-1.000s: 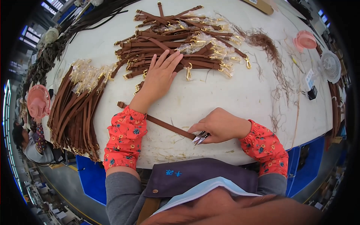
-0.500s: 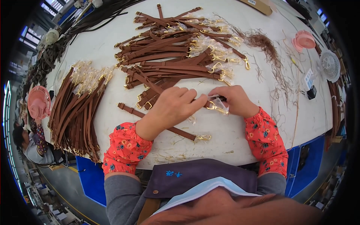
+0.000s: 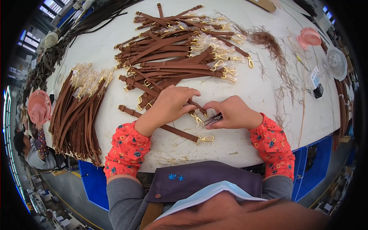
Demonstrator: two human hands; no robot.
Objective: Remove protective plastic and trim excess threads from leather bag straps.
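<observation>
My left hand (image 3: 170, 104) has its fingers closed round a brown leather strap (image 3: 198, 107), and the gold clasp (image 3: 198, 121) at the strap's end hangs below the fingertips. Dark thread snips (image 3: 213, 119) are gripped in my right hand (image 3: 234, 112), their blades pointing left, close to the clasp. Whether the blades touch the strap I cannot tell. Below my hands a loose strap (image 3: 180, 133) lies slantwise on the table, its gold clasp toward the right. Just beyond my left hand, buckle ends of several more straps (image 3: 143, 89) stick out.
A large heap of brown straps (image 3: 165, 50) lies at the far middle, a bundle (image 3: 78, 115) at the left. Thread scraps (image 3: 268, 44) litter the white table (image 3: 245, 149). Pink fans (image 3: 309, 37) and a white fan (image 3: 337, 63) stand at the edges. Someone (image 3: 36, 151) sits at far left.
The strap end and clasp have moved left and slightly down with my left hand. My right hand has shifted a little left and down, and the snips in it now show plainly.
</observation>
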